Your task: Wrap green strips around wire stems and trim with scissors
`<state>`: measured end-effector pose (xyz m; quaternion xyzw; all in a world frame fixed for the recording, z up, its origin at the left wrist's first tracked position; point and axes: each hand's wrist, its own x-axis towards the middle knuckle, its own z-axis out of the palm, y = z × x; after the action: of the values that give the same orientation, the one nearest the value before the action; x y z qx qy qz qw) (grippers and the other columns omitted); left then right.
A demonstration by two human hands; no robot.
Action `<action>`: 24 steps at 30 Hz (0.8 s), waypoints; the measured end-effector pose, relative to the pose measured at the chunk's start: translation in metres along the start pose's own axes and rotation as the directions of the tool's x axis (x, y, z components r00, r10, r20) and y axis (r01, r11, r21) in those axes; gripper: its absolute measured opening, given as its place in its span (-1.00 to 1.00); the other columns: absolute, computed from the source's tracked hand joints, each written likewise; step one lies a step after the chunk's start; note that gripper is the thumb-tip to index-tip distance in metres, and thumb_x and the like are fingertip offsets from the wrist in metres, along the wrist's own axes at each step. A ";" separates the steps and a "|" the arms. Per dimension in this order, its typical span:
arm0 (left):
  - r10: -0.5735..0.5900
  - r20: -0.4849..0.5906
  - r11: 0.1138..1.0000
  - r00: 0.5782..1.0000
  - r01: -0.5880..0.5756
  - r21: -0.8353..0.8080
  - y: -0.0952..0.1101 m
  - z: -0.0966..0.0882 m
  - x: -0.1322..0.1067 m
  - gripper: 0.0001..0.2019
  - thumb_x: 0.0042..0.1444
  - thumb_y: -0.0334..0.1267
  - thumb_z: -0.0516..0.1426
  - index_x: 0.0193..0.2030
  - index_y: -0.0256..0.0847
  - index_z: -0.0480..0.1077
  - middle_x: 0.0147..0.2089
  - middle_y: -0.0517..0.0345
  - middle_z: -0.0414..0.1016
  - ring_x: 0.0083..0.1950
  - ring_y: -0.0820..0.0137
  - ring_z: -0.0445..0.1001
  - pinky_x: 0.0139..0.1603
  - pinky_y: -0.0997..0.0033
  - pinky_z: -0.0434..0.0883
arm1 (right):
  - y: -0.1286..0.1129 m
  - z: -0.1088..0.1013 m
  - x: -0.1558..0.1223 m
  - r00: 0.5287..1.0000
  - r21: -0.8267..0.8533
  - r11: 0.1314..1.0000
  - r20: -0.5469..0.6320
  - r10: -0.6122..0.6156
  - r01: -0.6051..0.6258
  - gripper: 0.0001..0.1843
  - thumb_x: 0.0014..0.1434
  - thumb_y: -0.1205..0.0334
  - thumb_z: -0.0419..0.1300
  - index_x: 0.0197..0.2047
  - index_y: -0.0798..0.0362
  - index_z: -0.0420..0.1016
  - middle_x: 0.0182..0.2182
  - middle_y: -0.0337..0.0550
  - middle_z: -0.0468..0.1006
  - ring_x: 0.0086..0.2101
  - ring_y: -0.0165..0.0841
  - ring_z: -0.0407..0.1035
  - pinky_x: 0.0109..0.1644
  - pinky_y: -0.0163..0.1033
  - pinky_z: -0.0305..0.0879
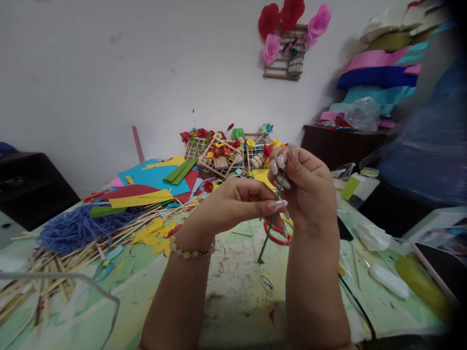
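A thin green stick (270, 228) hangs at a slant above the paint-stained table (233, 301). My right hand (310, 189) pinches its upper end between fingers and thumb. My left hand (237, 201), a beaded bracelet on its wrist, is curled with thumb and fingertips closed on the stick's middle. The stick's lower end points down and to the left, free of the table.
Loose wooden sticks (73, 257) and blue yarn (73, 231) lie at the left, with coloured paper sheets (153, 182) behind. Small stick frames with paper flowers (226, 153) are piled by the wall. Red scissors (277, 236), a black cable (359, 306) and a white object (389, 281) lie at the right.
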<state>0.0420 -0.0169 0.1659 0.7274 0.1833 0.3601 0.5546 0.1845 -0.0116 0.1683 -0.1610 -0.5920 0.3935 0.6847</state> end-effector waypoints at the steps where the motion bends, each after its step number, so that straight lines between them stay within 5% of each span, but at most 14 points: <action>1: -0.002 0.007 1.000 1.000 0.002 -0.002 0.001 0.001 0.000 -0.82 0.05 -0.24 0.23 -0.43 -0.34 0.44 -0.44 0.07 0.55 -0.37 0.45 0.51 -0.28 0.48 0.43 | 0.000 0.000 0.000 1.000 0.006 1.000 0.001 -0.001 0.001 -0.72 0.11 0.03 0.22 -0.49 0.04 0.38 -0.51 -0.27 0.31 -0.58 -0.55 0.07 -0.53 -0.34 0.06; 24: -0.075 0.063 0.997 0.995 0.074 0.026 0.004 0.004 -0.002 -0.88 0.07 -0.40 0.20 -0.46 -0.36 0.45 -0.46 0.12 0.52 -0.38 0.50 0.48 -0.30 0.54 0.39 | 0.001 -0.008 0.004 0.994 -0.059 0.998 -0.102 -0.043 0.037 -0.67 0.08 -0.05 0.21 -0.51 0.01 0.37 -0.55 -0.28 0.34 -0.60 -0.53 0.11 -0.55 -0.32 0.05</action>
<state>0.0431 -0.0222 0.1691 0.7378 0.1969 0.3134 0.5645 0.1913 -0.0055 0.1684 -0.1888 -0.5700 0.3537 0.7172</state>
